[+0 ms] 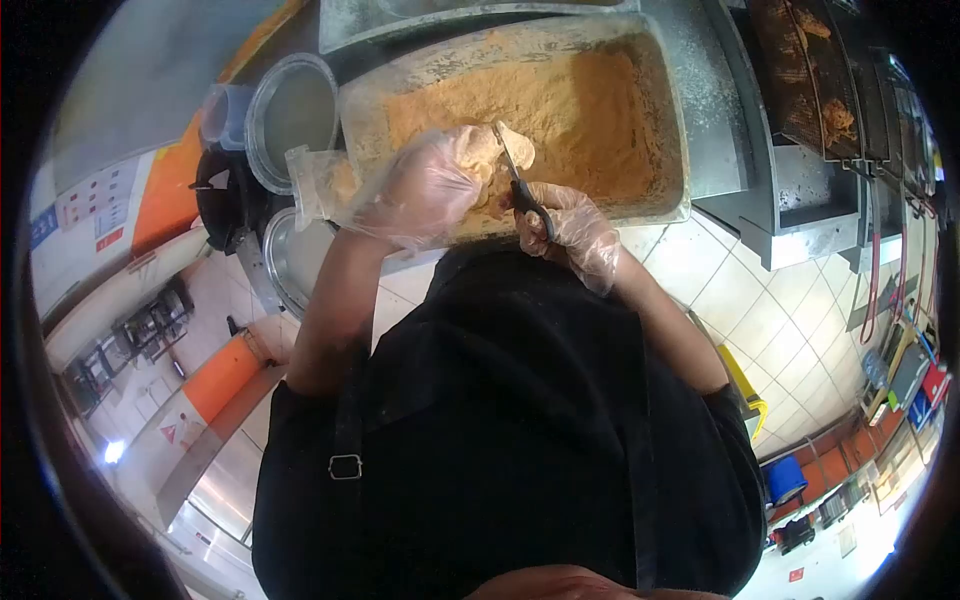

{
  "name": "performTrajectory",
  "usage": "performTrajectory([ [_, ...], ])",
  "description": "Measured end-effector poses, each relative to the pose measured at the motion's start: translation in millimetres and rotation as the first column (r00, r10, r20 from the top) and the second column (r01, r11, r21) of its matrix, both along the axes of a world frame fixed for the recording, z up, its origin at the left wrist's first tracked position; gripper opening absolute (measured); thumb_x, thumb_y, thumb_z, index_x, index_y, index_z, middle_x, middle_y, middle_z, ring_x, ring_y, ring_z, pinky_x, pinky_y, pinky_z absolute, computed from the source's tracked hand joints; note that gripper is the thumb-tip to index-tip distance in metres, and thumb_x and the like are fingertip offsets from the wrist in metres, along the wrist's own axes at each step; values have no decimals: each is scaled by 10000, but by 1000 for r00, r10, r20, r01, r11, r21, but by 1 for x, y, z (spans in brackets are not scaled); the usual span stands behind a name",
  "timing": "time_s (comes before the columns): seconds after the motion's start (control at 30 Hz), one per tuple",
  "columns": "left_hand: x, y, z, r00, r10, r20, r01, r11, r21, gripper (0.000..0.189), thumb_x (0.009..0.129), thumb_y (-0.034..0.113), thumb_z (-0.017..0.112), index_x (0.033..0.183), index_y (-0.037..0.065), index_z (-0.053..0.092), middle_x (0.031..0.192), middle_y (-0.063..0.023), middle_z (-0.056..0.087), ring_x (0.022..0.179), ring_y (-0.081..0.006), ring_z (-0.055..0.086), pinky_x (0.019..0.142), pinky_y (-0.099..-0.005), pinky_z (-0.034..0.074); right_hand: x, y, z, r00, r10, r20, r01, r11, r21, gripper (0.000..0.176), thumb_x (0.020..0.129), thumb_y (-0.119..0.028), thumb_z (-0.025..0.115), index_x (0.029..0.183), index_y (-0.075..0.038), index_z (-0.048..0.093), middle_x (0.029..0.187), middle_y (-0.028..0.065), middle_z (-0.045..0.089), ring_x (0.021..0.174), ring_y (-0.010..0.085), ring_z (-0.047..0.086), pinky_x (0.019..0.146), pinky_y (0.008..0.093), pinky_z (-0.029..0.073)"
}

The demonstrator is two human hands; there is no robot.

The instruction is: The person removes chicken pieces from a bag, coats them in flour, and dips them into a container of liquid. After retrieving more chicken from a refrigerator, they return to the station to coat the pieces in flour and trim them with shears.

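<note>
Both my hands wear clear plastic gloves over a metal tray (680,150) of orange-yellow breading powder (600,100). My left hand (430,185) is closed round a pale, coated piece of food (515,148). In my right hand (575,230) are black-handled scissors (527,196), with fingers in the handle loops. The scissor blades reach up and left to the coated piece, at its right part. Whether the blades are closed on it is hard to tell.
Left of the tray stand a round metal bowl (292,120), a second round metal dish (285,255) and a black container (222,200). Wire fryer baskets (800,80) with fried pieces are at the upper right. Tiled floor (750,300) shows below them.
</note>
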State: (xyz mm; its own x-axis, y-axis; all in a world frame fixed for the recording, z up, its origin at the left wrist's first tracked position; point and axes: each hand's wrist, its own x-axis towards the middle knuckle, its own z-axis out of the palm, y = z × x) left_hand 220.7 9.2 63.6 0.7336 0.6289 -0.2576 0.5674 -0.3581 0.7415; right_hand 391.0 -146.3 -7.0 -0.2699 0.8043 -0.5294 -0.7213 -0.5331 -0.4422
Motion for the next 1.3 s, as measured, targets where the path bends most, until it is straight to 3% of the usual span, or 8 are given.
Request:
performTrajectory([
  [0.07, -1, 7, 8, 965, 143, -218, -218, 903, -370, 239, 892, 162, 665, 1037, -27, 650, 864, -176, 705, 760, -340, 685, 720, -433, 533, 0, -1, -4, 1000, -5, -22, 6, 1000, 21, 282, 950, -182, 737, 1197, -52, 703, 749, -40, 581, 615, 65, 499, 533, 201, 335],
  [0.13, -4, 6, -4, 959, 190, -212, -253, 911, -327, 244, 896, 152, 674, 1054, -34, 651, 863, -161, 701, 769, -301, 674, 734, -410, 530, 0, -1, -7, 987, -38, -157, 44, 998, 34, 361, 922, -139, 785, 1211, 24, 643, 801, -13, 614, 682, 65, 550, 635, 217, 458],
  [0.27, 3, -8, -14, 970, 181, 162, -164, 980, -113, 287, 908, 127, 701, 1128, -50, 643, 914, -164, 704, 823, -270, 664, 792, -379, 529, -1, 0, 1, 1000, 5, -21, -4, 998, 60, 261, 968, -190, 722, 1191, -57, 685, 757, -14, 605, 648, 73, 537, 559, 205, 372],
  [0.4, 2, -9, -17, 962, 128, 240, -118, 991, -56, 312, 914, 106, 705, 1177, -48, 638, 977, -188, 705, 873, -276, 678, 828, -374, 534, 4, 3, 17, 1000, 22, 16, -24, 993, 119, 326, 940, -229, 757, 1187, -39, 662, 763, -6, 611, 673, 83, 554, 596, 212, 401],
  [0.47, -2, -8, -20, 973, 29, 231, -34, 999, 17, 322, 940, 72, 686, 1248, 4, 626, 1135, -69, 689, 1000, -129, 627, 911, -308, 509, 4, 1, 17, 1000, 24, 19, -26, 993, 113, 387, 911, -233, 785, 1196, -15, 642, 768, -6, 606, 683, 83, 554, 609, 210, 406],
  [0.57, 11, -9, -5, 945, 183, 270, -81, 934, -348, 287, 911, 89, 715, 1166, -19, 642, 1048, -103, 718, 947, -181, 662, 890, -340, 529, 5, -2, 11, 999, 46, -18, -43, 988, 147, 431, 874, -251, 819, 1195, -23, 644, 764, -8, 607, 687, 84, 556, 616, 209, 409],
  [0.87, 9, -8, -6, 937, 171, 303, 22, 840, -542, 285, 910, 33, 680, 1188, -2, 628, 1107, -74, 690, 1028, -135, 628, 948, -319, 506, 10, -10, 27, 994, 81, -73, -54, 949, 310, 747, 738, -551, 891, 1211, -30, 641, 844, -4, 633, 785, 92, 568, 683, 211, 413],
  [1.3, 7, -3, -9, 989, -131, 62, 144, 946, -289, 300, 1004, 97, 638, 1290, 11, 607, 1237, -120, 688, 1083, -163, 634, 966, -342, 502, 1, -10, 25, 981, -160, -110, 180, 962, 206, 633, 856, -459, 842, 1255, -27, 609, 901, -11, 592, 818, 82, 543, 740, 217, 425],
])
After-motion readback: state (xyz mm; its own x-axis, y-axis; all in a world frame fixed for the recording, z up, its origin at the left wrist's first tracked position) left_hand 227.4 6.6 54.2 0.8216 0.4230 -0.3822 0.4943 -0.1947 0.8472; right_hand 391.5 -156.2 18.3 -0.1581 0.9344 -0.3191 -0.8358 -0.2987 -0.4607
